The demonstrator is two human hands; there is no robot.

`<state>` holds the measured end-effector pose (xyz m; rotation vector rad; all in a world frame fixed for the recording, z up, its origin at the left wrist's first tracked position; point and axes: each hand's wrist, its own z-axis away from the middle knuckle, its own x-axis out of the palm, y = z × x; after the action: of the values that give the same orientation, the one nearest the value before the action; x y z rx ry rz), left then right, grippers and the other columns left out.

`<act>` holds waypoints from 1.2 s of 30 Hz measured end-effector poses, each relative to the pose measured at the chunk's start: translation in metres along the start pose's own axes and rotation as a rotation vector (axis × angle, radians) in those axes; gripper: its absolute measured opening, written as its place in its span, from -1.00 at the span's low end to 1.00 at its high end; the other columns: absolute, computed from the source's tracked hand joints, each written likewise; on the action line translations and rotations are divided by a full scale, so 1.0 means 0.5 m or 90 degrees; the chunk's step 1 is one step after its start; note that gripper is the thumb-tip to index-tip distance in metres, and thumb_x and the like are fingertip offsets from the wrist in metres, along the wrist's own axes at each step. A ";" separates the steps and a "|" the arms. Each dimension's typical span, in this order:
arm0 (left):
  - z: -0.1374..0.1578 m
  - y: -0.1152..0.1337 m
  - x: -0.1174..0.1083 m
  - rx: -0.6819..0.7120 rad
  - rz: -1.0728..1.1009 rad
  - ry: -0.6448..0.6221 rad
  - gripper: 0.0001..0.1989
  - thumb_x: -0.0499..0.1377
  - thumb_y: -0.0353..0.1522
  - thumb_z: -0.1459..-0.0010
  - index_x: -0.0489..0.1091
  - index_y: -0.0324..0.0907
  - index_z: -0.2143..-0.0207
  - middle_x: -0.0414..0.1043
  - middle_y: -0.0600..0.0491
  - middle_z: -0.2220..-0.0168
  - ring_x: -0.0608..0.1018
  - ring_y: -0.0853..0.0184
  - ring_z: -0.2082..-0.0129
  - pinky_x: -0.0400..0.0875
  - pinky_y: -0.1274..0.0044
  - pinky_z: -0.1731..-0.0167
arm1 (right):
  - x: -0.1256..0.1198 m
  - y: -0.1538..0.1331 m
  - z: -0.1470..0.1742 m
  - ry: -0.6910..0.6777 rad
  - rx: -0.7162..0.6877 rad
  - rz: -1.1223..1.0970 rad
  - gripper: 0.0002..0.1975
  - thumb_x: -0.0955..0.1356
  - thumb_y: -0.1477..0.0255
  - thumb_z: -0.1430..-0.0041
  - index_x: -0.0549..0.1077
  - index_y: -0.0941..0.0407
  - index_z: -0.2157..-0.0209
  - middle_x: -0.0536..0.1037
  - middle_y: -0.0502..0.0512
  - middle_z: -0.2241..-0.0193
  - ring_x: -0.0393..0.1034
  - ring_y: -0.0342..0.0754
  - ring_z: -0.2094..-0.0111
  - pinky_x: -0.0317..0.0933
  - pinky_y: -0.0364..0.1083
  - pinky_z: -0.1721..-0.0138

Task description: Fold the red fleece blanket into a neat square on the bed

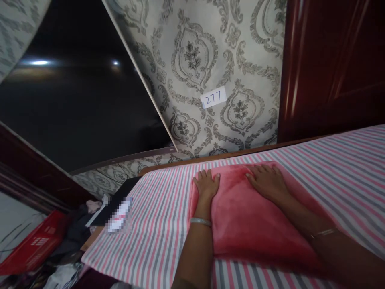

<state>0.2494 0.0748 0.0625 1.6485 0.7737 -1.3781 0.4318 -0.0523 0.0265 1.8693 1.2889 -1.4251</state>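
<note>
A plush pinkish-red cloth [246, 224], squared off and apparently folded, lies flat on a striped sheet [156, 216]. My left hand [207, 184] rests palm down on its far left corner, fingers spread. Toward the far right corner, my right hand [267, 180] also presses flat on the plush with its fingers stretched out. Neither hand grips anything. Both wrists wear a thin bracelet. My right forearm hides part of the cloth's right side.
Beyond the sheet stands a patterned wall with a paper label [213, 97] reading 277. A large black screen [90, 88] fills the upper left. Dark red wood panelling [333, 64] rises at right. A red box [39, 241] and jumbled cloths lie at lower left.
</note>
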 end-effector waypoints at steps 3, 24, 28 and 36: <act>0.001 -0.001 0.002 -0.004 -0.004 0.008 -0.32 -0.21 0.02 -0.35 0.14 -0.11 -0.36 0.06 -0.13 -0.42 0.03 0.02 -0.43 -0.18 -0.02 -0.35 | 0.000 0.001 0.002 -0.001 0.003 -0.006 -0.50 0.12 0.23 -0.36 0.46 0.14 -0.13 0.47 0.29 -0.13 0.27 0.24 -0.19 0.01 0.32 -0.23; -0.001 -0.082 -0.101 -0.237 0.125 0.066 -0.62 0.13 -0.21 -0.26 0.49 -0.27 0.00 0.56 -0.24 0.00 0.59 0.09 -0.02 0.42 0.46 0.09 | -0.017 -0.011 0.008 0.014 0.002 -0.036 -0.49 0.13 0.28 -0.34 0.46 0.17 -0.15 0.50 0.30 -0.10 0.29 0.26 -0.17 0.05 0.30 -0.22; -0.017 -0.094 -0.091 -0.255 0.167 0.070 -0.62 0.14 -0.16 -0.26 0.53 -0.29 0.11 0.58 -0.28 0.05 0.60 0.07 0.01 0.43 0.45 0.13 | -0.017 -0.010 0.008 0.014 0.003 -0.037 -0.51 0.15 0.28 -0.34 0.46 0.11 -0.16 0.49 0.26 -0.12 0.28 0.26 -0.18 0.04 0.30 -0.23; -0.023 -0.102 -0.046 -0.214 0.243 0.085 -0.76 0.12 -0.29 -0.34 0.52 -0.26 0.23 0.60 -0.07 0.19 0.61 0.28 0.15 0.45 0.44 0.10 | -0.006 -0.006 0.003 0.003 0.012 -0.051 -0.47 0.12 0.26 -0.35 0.41 0.13 -0.21 0.47 0.22 -0.15 0.25 0.23 -0.21 0.01 0.29 -0.24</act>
<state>0.2063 0.1100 0.0750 1.5330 0.6789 -0.8291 0.4286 -0.0531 0.0292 1.8522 1.3720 -1.4789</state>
